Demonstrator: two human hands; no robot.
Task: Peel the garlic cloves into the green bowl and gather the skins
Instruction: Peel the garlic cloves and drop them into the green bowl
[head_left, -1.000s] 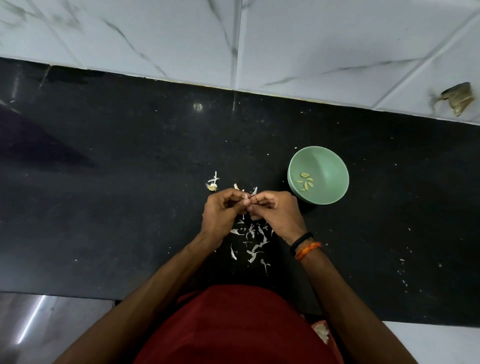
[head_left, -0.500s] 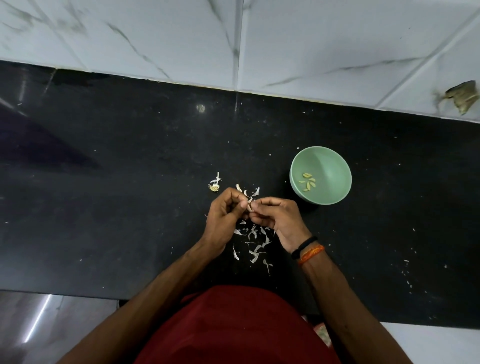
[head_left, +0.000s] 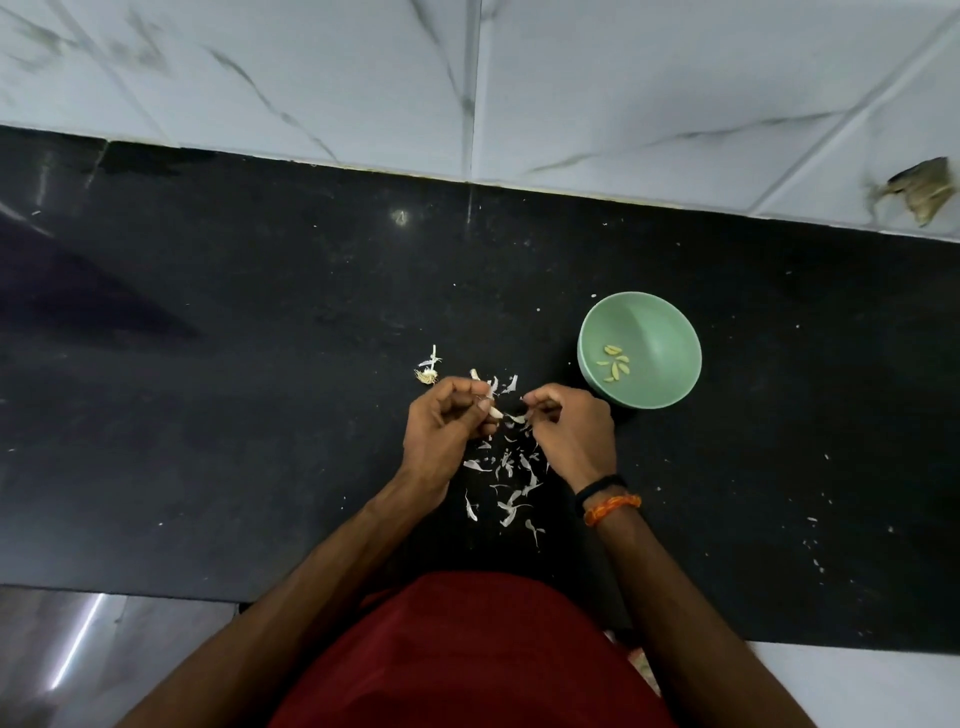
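No brand, label or readable writing anywhere in view.

Left hand (head_left: 447, 431): fingers curled, thumb and fingertips pinching a small pale garlic clove (head_left: 494, 412). Clove's long axis slanted, free tip sticking out toward the right hand and slightly toward the body.

Right hand (head_left: 569, 434): fingers curled, thumb and forefinger pinching a thin white strip of skin (head_left: 517, 418). Strip stretched roughly crosswise, across the small gap between the two hands, its far end close to the clove; touching or not, cannot tell.

Below and between both hands, on the black counter (head_left: 208, 415): loose scatter of white skins (head_left: 506, 483), mostly slivers lying every which way, spreading toward the body. Just beyond the left hand's knuckles: a dry root end with a bit of stalk (head_left: 427, 371).

Beyond the right hand and off to its outer side, near but apart: green bowl (head_left: 660, 332), upright, holding a few yellowish peeled cloves (head_left: 614, 362) clustered on the side nearest the hands.

On the right wrist: black band (head_left: 602, 487) and orange thread (head_left: 613, 506) side by side.
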